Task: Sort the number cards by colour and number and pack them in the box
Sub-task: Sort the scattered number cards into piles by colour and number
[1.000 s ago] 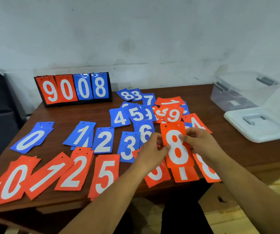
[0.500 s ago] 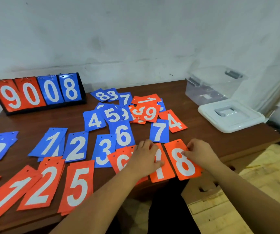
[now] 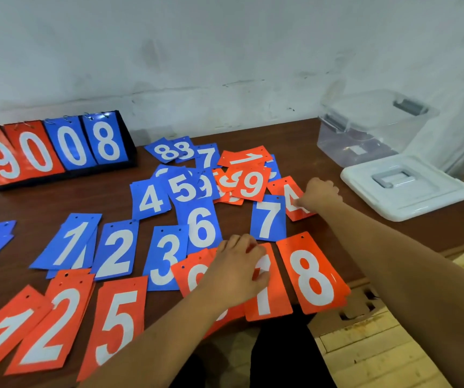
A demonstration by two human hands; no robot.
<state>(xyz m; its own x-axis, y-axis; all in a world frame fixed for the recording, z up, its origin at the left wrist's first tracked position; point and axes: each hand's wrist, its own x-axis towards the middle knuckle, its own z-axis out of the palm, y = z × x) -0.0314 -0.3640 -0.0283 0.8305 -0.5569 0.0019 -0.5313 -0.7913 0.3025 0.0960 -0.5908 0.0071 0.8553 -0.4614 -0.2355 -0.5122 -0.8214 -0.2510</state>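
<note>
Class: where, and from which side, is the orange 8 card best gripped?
Pinch the flat orange number 8 card at its near short edge, coming from the person's side: it lies flat, and that edge seems to overhang the brown wooden table.

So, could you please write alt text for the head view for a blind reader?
The right hand touches an orange 4 card while the left hand rests on orange cards beside the orange 8 card; the clear box stands open.
</note>
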